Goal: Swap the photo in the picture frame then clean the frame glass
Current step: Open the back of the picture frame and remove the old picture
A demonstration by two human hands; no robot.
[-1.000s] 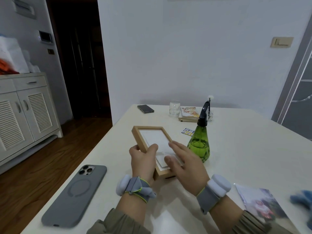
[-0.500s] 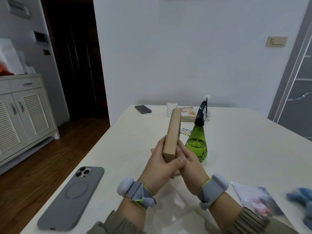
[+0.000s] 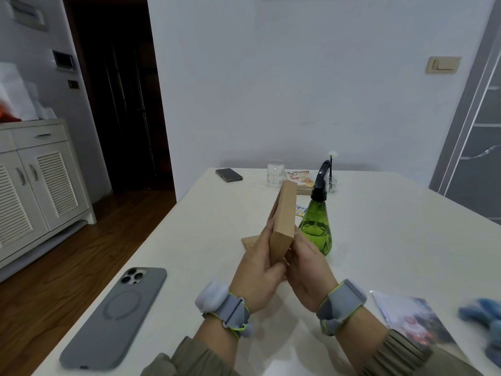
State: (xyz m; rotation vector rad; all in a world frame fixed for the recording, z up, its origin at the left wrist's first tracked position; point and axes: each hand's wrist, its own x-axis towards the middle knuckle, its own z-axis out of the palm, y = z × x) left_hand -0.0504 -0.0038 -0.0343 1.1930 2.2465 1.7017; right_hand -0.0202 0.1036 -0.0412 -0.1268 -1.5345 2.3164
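A light wooden picture frame stands on edge above the white table, its narrow side toward me. My left hand grips its left face and near corner. Pressed against the right face is my right hand. Both hands hold the frame between them. A flat brown panel, perhaps the frame's backing, lies on the table behind my left hand. A printed photo lies at the right near my forearm. A blue cloth is at the right edge. The frame's glass is hidden.
A green spray bottle stands just right of the frame. A grey phone lies near the table's left edge. At the back are a dark phone, a drinking glass, a book and a small card.
The frame lay flat on the table under both hands a second ago. It has been lifted and turned up onto its edge, and is now tilted slightly more than half a second ago.
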